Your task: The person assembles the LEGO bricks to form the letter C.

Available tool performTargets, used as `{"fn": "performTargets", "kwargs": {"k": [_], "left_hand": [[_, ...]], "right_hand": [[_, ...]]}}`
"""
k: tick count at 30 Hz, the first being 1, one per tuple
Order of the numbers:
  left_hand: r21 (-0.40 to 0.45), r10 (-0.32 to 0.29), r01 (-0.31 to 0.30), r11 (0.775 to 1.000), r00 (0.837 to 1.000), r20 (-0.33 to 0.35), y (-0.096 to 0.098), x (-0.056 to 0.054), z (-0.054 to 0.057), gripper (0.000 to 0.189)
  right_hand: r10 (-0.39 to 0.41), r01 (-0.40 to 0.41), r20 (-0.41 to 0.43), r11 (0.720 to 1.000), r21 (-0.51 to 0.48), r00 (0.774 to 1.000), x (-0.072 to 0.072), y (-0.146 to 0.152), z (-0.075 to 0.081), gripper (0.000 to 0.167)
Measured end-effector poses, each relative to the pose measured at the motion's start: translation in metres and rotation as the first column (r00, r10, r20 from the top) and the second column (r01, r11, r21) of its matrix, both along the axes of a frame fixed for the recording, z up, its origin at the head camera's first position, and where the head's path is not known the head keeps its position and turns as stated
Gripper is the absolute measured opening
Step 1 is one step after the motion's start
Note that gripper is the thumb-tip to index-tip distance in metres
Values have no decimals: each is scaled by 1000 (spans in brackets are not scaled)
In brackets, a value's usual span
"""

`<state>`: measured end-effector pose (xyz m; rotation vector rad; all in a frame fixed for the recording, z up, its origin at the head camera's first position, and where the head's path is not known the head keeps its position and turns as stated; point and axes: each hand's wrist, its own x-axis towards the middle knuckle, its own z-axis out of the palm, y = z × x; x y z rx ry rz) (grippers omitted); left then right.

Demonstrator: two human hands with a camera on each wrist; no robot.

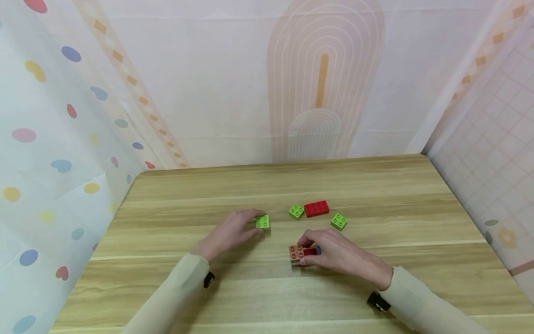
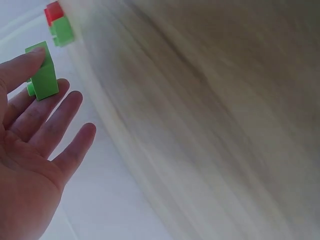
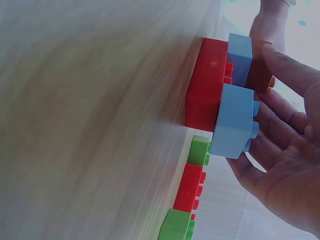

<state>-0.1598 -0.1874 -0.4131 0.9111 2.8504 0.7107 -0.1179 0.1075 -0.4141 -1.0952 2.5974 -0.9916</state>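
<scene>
My left hand (image 1: 231, 232) pinches a lime-green brick (image 1: 263, 222) between thumb and fingers, left of the table's middle. In the left wrist view this green brick (image 2: 46, 75) is tilted; I cannot tell whether it touches the table. To the right, my right hand (image 1: 338, 250) holds a small stack by its brown brick (image 1: 296, 253), thumb on one side and fingers on the other. The right wrist view shows the stack: a long red brick (image 3: 205, 85) at the bottom, two light-blue bricks (image 3: 232, 122) on it, and the brown brick (image 3: 258, 67) upon one of them.
Behind the hands lie a long red brick (image 1: 316, 208) with a green brick (image 1: 296, 211) at its left and another green brick (image 1: 339, 221) at its right. They lie on the wood-grain table (image 1: 200, 185). A patterned cloth (image 1: 217, 93) hangs behind it.
</scene>
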Motion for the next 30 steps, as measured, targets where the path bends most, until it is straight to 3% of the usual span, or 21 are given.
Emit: {"fn": "performTargets", "kwargs": {"k": [6, 17, 30], "left_hand": [[32, -15, 15, 999, 1000, -21, 8, 9, 7, 46], [-19, -66, 64, 998, 993, -99, 19, 24, 15, 47], [65, -75, 78, 995, 996, -53, 29, 40, 18, 49]], "right_hand": [[-4, 4, -1, 1000, 2, 1000, 0, 1, 0, 31], [2, -2, 13, 1000, -5, 1000, 0, 1, -1, 31], [13, -13, -9, 1000, -17, 1000, -1, 1, -1, 30]]}}
